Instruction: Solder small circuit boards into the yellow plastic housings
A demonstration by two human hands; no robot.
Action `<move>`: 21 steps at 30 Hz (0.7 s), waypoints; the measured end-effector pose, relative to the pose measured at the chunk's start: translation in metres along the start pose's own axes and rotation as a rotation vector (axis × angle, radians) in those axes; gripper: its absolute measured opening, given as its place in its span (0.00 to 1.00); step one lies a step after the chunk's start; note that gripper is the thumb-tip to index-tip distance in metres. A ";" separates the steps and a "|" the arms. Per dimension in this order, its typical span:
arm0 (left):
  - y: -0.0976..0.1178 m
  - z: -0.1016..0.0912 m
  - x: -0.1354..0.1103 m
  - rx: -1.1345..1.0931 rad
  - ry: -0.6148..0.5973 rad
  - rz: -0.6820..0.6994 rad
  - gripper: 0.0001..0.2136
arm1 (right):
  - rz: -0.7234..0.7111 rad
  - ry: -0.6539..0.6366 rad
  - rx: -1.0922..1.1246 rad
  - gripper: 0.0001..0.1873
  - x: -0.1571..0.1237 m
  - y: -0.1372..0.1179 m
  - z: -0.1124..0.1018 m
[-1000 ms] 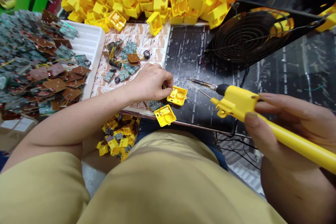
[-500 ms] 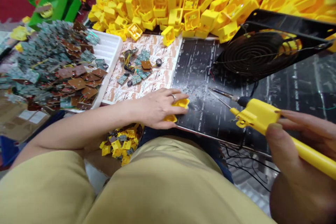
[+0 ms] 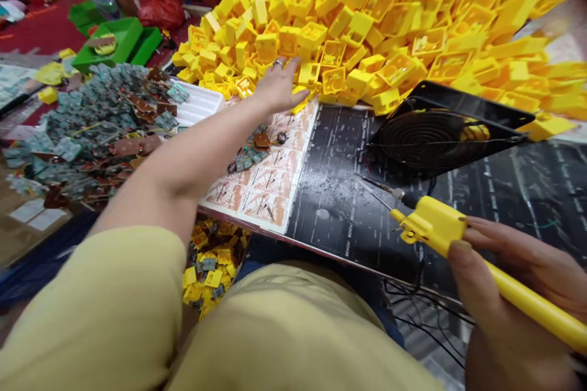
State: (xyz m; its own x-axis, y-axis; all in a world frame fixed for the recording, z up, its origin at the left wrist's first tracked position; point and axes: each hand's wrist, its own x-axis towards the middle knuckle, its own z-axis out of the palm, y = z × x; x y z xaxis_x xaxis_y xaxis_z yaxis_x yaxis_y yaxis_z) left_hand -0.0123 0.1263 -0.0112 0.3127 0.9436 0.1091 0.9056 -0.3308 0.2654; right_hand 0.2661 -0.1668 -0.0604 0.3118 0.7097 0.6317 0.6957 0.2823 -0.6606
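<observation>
Black mat (image 3: 339, 159), left hand (image 3: 277, 87) at pile (image 3: 367, 12) edge

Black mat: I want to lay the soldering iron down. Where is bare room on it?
The black mat is bare, bar solder specks, between the patterned sheet and the fan, ahead of the soldering iron, and again right of the fan. Crowded: the yellow housings behind, circuit boards on the left.

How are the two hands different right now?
The left hand reaches far out, spread flat on the pile of yellow cases; the right hand is close in and curled shut. The left hand grips nothing that shows; the right hand holds a yellow soldering iron. The left hand wears a ring; none shows on the right hand. Both are bare.
</observation>
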 end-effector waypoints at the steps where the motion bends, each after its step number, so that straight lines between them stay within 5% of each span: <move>1: 0.003 0.009 0.017 -0.024 -0.025 -0.038 0.38 | -0.030 0.012 -0.005 0.18 0.001 -0.001 0.001; 4: 0.018 0.027 0.046 -0.030 -0.087 -0.113 0.42 | -0.027 0.002 -0.038 0.19 0.006 -0.006 0.003; 8: 0.032 0.029 0.039 0.076 -0.058 -0.101 0.33 | -0.026 -0.017 -0.033 0.20 0.013 -0.015 0.007; 15: 0.043 -0.008 -0.017 0.127 -0.275 0.110 0.26 | -0.154 -0.053 -0.017 0.24 0.018 -0.003 0.008; 21: 0.067 -0.004 -0.099 -0.336 -0.456 0.226 0.16 | -0.124 0.073 0.114 0.26 0.008 -0.006 0.006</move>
State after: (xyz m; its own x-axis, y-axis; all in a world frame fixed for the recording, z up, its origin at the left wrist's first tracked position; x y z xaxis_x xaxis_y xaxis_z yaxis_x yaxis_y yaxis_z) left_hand 0.0158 0.0106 -0.0003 0.6449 0.7366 -0.2037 0.6859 -0.4403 0.5794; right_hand 0.2604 -0.1594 -0.0540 0.2771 0.6175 0.7362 0.6551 0.4391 -0.6149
